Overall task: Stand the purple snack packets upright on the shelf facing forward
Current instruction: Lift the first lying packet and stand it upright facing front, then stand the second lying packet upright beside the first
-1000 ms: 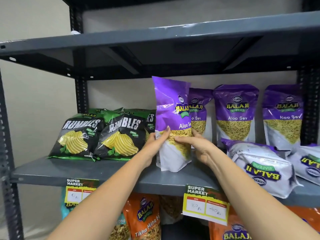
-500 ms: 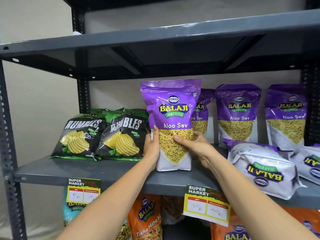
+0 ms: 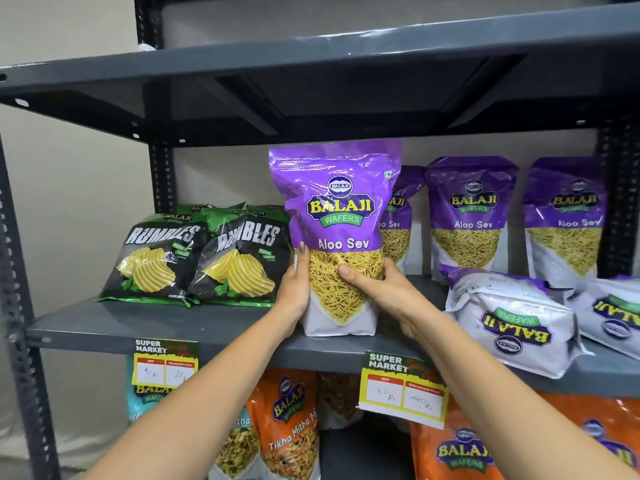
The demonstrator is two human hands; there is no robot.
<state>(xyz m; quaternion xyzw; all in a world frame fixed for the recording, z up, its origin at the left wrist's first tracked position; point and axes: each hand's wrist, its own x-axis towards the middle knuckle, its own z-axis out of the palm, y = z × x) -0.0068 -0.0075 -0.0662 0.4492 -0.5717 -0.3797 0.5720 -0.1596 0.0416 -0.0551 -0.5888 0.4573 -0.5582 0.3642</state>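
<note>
A purple Balaji Aloo Sev packet (image 3: 337, 209) stands upright near the front of the grey shelf (image 3: 180, 323), its label facing me. My left hand (image 3: 294, 289) grips its left edge and my right hand (image 3: 377, 285) grips its lower right side. Behind it, three more purple packets stand upright at the back: one half hidden (image 3: 398, 220), one (image 3: 471, 216) in the middle, one (image 3: 564, 220) at the right. Two purple packets lie flat on the shelf's right part, the nearer packet (image 3: 512, 320) upside down to me, the further packet (image 3: 613, 317) cut by the frame edge.
Black-and-green Rumbles chip bags (image 3: 197, 261) stand on the shelf's left part. The upper shelf (image 3: 311, 60) hangs close above the packet tops. Yellow price tags (image 3: 403, 389) hang on the shelf's front edge. Orange and other Balaji packets (image 3: 291, 427) fill the shelf below.
The held packet has turned from side-on to facing forward and now stands on the shelf. Both hands stayed on its lower part, sliding to its sides.
</note>
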